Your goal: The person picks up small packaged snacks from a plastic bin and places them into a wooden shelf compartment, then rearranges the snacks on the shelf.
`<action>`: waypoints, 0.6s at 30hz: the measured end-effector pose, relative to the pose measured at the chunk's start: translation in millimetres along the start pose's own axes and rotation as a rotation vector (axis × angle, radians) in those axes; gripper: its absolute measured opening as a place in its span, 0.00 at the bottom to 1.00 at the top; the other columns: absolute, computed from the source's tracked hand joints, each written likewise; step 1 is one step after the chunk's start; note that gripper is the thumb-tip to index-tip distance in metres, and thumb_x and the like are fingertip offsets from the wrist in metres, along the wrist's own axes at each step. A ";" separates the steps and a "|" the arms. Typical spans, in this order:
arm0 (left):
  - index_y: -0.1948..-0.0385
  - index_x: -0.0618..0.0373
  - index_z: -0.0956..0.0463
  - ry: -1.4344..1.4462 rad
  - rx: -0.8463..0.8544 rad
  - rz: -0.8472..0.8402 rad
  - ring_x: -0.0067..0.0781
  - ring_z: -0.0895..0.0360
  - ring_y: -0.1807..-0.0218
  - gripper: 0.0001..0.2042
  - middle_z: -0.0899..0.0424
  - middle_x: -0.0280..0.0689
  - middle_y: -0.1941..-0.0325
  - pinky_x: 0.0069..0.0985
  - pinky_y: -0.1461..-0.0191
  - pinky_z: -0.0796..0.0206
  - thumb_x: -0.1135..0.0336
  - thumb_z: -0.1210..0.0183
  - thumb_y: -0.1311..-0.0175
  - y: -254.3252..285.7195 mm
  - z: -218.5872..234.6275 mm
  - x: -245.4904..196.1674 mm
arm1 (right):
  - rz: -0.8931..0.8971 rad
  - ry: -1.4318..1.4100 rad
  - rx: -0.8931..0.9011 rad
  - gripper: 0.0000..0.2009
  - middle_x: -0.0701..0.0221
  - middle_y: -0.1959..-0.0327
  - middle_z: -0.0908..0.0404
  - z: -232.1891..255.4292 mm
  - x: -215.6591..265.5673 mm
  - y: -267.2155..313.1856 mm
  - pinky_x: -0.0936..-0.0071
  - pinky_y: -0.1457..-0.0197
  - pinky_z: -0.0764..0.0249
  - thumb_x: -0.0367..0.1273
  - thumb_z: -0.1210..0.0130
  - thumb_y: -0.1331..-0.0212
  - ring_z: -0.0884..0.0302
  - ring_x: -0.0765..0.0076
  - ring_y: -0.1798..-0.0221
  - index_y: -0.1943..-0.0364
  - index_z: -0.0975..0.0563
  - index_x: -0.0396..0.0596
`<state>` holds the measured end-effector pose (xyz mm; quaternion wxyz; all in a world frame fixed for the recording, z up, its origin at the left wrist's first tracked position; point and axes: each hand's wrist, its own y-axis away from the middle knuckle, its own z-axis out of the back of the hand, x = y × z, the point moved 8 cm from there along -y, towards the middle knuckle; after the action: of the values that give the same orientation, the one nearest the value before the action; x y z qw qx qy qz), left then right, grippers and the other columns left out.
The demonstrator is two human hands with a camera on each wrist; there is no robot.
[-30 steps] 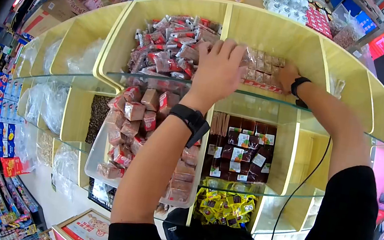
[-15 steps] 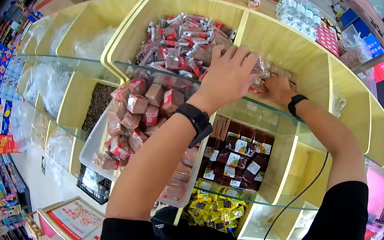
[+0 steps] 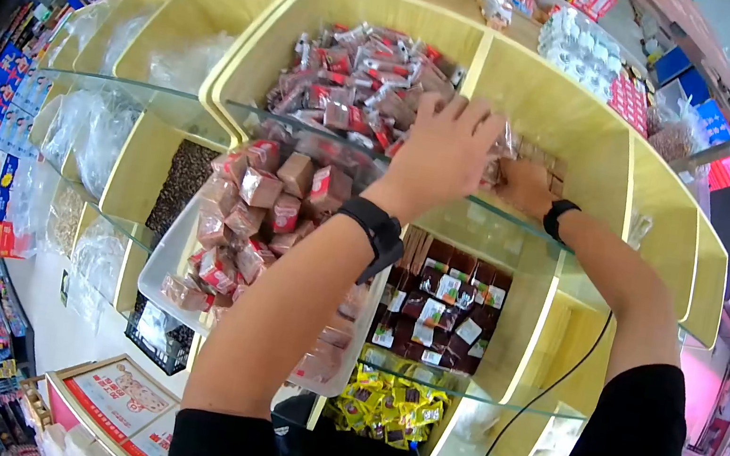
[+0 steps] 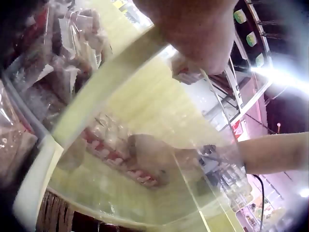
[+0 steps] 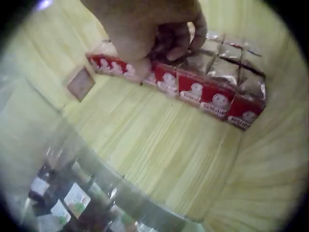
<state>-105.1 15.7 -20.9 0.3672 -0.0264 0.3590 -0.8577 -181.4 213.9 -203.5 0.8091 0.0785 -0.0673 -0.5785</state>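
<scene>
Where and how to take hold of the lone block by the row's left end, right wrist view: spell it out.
Probably best pinched by two opposite side edges, coming from above, on the side facing away from the wooden wall. The lone block looks squarish and sits out of line with the red-fronted row, while the wall stands close behind.

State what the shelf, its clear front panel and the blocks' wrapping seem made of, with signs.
Shelf: pale, matt wood or wood-look board, given the streaky grain.
Front panel: probably glass, perhaps clear plastic; glossy, see-through, with a greenish edge.
Wrapping: probably thin plastic film, glossy, since it creases and catches light.
</scene>
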 end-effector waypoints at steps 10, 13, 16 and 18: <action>0.46 0.55 0.29 0.041 -0.033 -0.003 0.40 0.27 0.45 0.23 0.24 0.38 0.50 0.43 0.38 0.46 0.66 0.36 0.46 -2.1 0.3 -2.0 | 0.531 -0.131 0.033 0.22 0.62 0.65 0.15 52.1 108.2 9.2 0.57 0.53 0.25 0.55 0.39 0.45 0.17 0.54 0.55 0.60 0.17 0.52; 0.47 0.54 0.28 0.027 -0.052 -0.027 0.39 0.26 0.48 0.22 0.26 0.38 0.51 0.42 0.42 0.46 0.64 0.36 0.44 -4.0 1.8 -2.5 | 0.506 -0.117 0.090 0.22 0.62 0.64 0.15 37.1 113.3 3.9 0.59 0.53 0.25 0.54 0.39 0.45 0.18 0.55 0.55 0.58 0.18 0.51; 0.47 0.54 0.28 0.016 -0.039 -0.029 0.39 0.26 0.48 0.22 0.25 0.38 0.50 0.43 0.41 0.45 0.63 0.36 0.44 -4.9 1.8 -4.2 | 0.481 -0.116 0.140 0.22 0.63 0.64 0.16 27.4 111.9 1.9 0.60 0.53 0.25 0.53 0.39 0.45 0.18 0.57 0.55 0.57 0.18 0.51; 0.47 0.55 0.28 0.025 -0.032 -0.016 0.42 0.27 0.46 0.23 0.25 0.39 0.50 0.44 0.39 0.45 0.65 0.35 0.46 -6.6 1.7 -4.3 | 0.460 -0.117 0.165 0.22 0.63 0.64 0.16 25.7 109.6 1.0 0.61 0.53 0.25 0.52 0.39 0.44 0.18 0.58 0.55 0.56 0.18 0.51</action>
<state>-105.5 20.5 -14.5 0.3551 -0.0243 0.3772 -0.8550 -150.3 109.3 -176.2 0.9050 0.0931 -0.1772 -0.3753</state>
